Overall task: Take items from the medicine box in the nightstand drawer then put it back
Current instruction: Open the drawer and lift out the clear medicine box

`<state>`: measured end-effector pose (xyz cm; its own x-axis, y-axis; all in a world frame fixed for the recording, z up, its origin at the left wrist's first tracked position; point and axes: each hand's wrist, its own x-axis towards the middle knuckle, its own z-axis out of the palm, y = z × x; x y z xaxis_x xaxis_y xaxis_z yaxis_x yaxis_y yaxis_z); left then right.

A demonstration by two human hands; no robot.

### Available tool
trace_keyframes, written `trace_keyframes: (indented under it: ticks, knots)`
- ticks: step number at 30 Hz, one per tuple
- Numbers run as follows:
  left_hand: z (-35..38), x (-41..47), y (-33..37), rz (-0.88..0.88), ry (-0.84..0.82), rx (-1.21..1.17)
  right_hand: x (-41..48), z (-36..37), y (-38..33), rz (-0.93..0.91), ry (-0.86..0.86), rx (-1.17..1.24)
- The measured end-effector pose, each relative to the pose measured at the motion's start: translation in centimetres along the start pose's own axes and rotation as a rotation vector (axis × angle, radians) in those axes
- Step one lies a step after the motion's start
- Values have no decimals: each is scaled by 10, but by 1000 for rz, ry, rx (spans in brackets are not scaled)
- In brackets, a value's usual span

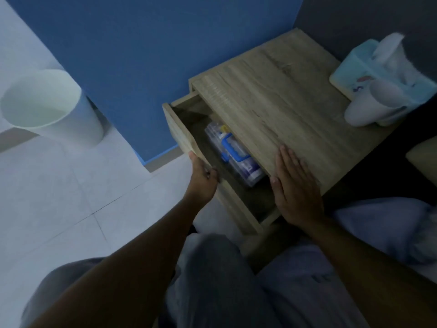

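Note:
The wooden nightstand (283,95) has its drawer (182,131) pulled partly out toward the left. Inside lies a clear plastic medicine box (238,159) with a blue handle, half hidden under the nightstand top. My left hand (202,179) grips the near end of the drawer front, fingers curled over its edge. Flat on the near corner of the nightstand top rests my right hand (294,185), fingers together and holding nothing.
A light blue tissue box (361,65) and a white cup (371,102) lying on its side sit at the far right of the top. A white bin (47,105) stands on the tiled floor at the left. A blue wall is behind; bedding lies to the right.

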<state>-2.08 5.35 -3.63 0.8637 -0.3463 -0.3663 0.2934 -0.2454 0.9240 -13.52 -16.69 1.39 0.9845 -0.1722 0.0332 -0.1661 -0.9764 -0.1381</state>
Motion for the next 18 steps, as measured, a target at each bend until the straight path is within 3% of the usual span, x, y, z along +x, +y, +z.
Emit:
trace_keyframes:
  ticks: [7,18]
  knots:
    - [-45,-40,-4,-86,22,153,-1,1,-1,-26,51,-4]
    - [-78,-72,-13,-138,70,185,-5,-4,-13,34,33,51]
